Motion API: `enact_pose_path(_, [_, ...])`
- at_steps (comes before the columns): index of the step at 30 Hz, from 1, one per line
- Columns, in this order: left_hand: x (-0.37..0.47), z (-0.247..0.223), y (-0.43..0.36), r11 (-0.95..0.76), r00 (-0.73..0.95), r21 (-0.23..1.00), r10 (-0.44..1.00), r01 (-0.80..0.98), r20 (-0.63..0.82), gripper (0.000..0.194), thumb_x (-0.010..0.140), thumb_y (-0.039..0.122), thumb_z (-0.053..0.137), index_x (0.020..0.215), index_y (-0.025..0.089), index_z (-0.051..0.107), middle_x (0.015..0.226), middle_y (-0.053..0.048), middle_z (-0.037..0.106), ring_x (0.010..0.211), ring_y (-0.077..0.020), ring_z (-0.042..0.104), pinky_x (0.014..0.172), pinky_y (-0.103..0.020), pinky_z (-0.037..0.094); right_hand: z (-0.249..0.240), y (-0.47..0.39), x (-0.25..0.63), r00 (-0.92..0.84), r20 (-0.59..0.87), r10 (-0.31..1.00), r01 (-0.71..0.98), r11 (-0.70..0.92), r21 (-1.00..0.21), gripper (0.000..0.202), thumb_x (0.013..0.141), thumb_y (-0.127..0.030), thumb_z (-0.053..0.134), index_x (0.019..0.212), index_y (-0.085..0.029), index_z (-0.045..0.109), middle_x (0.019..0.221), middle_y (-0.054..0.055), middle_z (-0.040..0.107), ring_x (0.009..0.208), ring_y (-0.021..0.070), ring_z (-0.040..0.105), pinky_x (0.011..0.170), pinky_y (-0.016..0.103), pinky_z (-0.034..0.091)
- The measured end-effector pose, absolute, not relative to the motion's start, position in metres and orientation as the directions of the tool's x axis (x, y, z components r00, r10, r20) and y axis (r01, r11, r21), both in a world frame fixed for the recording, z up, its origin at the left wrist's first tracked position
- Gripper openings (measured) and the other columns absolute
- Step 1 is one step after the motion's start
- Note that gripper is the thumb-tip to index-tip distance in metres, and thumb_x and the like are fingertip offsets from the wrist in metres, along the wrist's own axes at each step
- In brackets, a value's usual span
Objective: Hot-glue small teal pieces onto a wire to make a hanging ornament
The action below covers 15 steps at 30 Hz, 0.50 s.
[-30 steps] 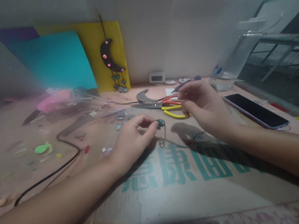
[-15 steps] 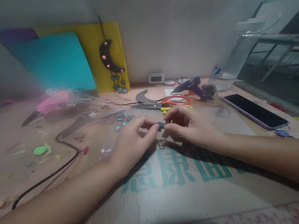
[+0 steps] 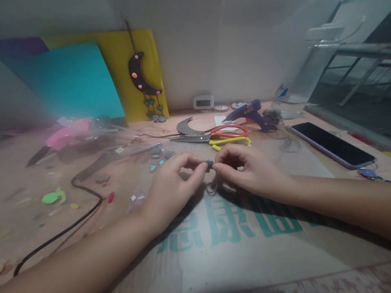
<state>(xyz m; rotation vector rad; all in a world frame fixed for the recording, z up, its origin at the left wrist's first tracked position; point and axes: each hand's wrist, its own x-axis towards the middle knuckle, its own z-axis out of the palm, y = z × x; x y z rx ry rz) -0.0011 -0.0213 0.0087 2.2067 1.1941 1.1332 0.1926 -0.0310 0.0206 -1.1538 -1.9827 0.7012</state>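
Between my two hands, a small dark green piece (image 3: 209, 164) is pinched above the printed sheet (image 3: 217, 269). My left hand (image 3: 180, 179) grips its left side with thumb and forefinger. On the other side, the thumb and forefinger of my right hand (image 3: 246, 165) close on its right edge. A thin cord (image 3: 211, 188) hangs in a loop just below the fingertips. Small teal pieces (image 3: 157, 165) lie beyond my left hand. Behind my right hand are scissors (image 3: 229, 132) with red and yellow handles, beside a grey crescent cutout (image 3: 188, 127).
A glue gun (image 3: 252, 113) lies at the back, near a clear plastic jug (image 3: 294, 83). On the right rests a phone (image 3: 333, 145). A black cable (image 3: 66, 230) crosses the scrap-strewn left side. A decorated crescent (image 3: 139, 75) hangs before yellow card.
My right fingertips have come in against the small green piece, closing the gap to my left hand. The view has shifted very slightly.
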Motion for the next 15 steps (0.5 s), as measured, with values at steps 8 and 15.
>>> enact_pose_path(8, [-0.001,0.008,-0.022,-0.573,0.328,0.641,0.819,0.51,0.471,0.014,0.086,0.03,0.058,0.08,0.02,0.065,0.078,0.0,0.07,0.076,-0.016,0.063,0.074,-0.026,0.049,0.021,-0.034,0.191,-0.357,0.289,0.888,0.513,0.445,-0.734,0.019,0.085,-0.034,0.063,0.077,-0.019,0.055,0.064,-0.001,0.06,0.056,0.0108,0.051,0.051,0.023,0.038])
enact_pose_path(15, [-0.001,0.01,-0.021,-0.528,0.303,0.692,0.849,0.492,0.433,0.015,0.086,0.031,0.059,0.078,0.02,0.066,0.077,0.0,0.071,0.075,-0.0155,0.064,0.074,-0.026,0.049,0.021,-0.029,0.203,-0.347,0.464,0.815,0.463,0.579,-0.671,0.032,0.097,-0.035,0.043,0.072,-0.019,0.055,0.067,0.0,0.055,0.062,0.0113,0.051,0.06,0.026,0.04])
